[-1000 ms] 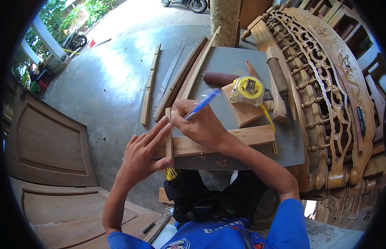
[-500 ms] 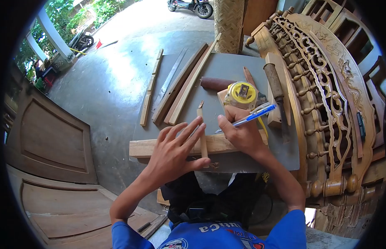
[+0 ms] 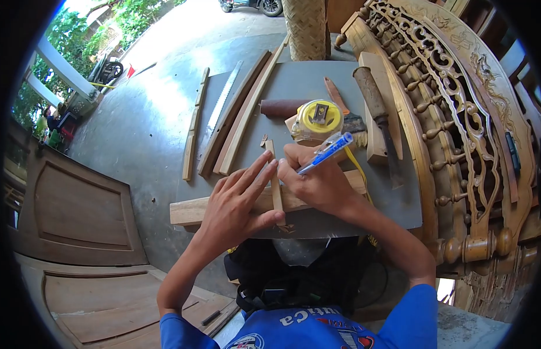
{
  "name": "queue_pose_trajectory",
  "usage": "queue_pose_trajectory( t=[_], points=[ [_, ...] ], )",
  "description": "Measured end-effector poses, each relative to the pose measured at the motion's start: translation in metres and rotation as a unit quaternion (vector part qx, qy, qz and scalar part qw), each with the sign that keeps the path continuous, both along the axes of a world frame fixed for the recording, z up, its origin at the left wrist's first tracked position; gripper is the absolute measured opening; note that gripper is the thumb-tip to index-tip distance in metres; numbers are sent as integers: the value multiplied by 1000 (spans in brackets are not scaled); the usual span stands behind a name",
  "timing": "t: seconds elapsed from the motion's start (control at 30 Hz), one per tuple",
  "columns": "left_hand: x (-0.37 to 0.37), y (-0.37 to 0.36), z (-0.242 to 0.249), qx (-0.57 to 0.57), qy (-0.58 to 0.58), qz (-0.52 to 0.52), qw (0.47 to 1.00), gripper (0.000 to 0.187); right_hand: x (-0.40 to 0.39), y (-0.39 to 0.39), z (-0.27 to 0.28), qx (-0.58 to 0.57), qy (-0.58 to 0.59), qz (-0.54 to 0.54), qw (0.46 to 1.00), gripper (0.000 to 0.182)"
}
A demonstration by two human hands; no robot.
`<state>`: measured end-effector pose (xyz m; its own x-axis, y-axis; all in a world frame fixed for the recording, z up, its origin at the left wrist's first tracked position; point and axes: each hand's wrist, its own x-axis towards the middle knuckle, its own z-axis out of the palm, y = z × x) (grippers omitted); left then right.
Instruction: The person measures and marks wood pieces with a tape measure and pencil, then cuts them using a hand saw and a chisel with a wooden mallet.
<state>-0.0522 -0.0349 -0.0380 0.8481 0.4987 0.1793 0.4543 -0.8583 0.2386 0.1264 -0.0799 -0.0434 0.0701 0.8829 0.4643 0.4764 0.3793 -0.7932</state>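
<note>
My left hand (image 3: pixel 235 200) lies with its fingers stretched out along a short, narrow wooden strip (image 3: pixel 276 195), its fingertips near the upper end and its thumb near the lower end. That strip crosses on top of a long wooden bar (image 3: pixel 192 211). My right hand (image 3: pixel 320 183) is closed round a blue and clear ballpoint pen (image 3: pixel 328 152), close to the strip's right side; the writing tip is hidden behind my fingers. Just beyond the right hand stands a yellow tape measure (image 3: pixel 320 119).
On the grey board (image 3: pixel 305 75) lie a saw blade (image 3: pixel 221 107), several wooden strips, a brown cylinder (image 3: pixel 282 107), a brush (image 3: pixel 351 121) and a wooden-handled chisel (image 3: pixel 372 99). Carved furniture (image 3: pixel 456 104) stands at right, wooden panels (image 3: pixel 81 200) at left.
My right hand has moved left with the pen, up to the strip and closer to my left fingertips. The pen now points more steeply. The whole view has shifted slightly.
</note>
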Motion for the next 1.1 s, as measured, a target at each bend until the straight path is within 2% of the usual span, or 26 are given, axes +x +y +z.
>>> queue_pose_trajectory(
  t=[0.27, 0.37, 0.47, 0.57, 0.67, 0.77, 0.87, 1.1],
  points=[
    [1, 0, -2, -2, -1, 7, 1000, 79, 0, 0, 0, 30, -33, 11, 999, 15],
    [1, -1, -2, -1, -13, 13, 1000, 78, 2, -1, 0, 111, -151, 4, 982, 14],
    [3, -2, -1, -14, -16, 16, 1000, 78, 1, -3, 2, 66, -77, 31, 994, 13],
    [3, -2, -1, -27, -16, 17, 999, 78, 0, -4, 4, 4, -66, 32, 997, 13],
    [4, -3, -1, -41, -25, 24, 999, 78, -1, -3, -2, 98, -119, 10, 988, 13],
    [4, -3, -1, -30, -20, 26, 999, 78, 1, -2, -5, 65, -125, 27, 990, 13],
    [4, -2, -1, -38, -19, 29, 999, 79, 2, -2, -7, 81, -156, 26, 984, 14],
    [5, -3, -2, -14, -21, 33, 999, 78, -3, 0, -13, 46, -78, 41, 995, 19]
  ],
)
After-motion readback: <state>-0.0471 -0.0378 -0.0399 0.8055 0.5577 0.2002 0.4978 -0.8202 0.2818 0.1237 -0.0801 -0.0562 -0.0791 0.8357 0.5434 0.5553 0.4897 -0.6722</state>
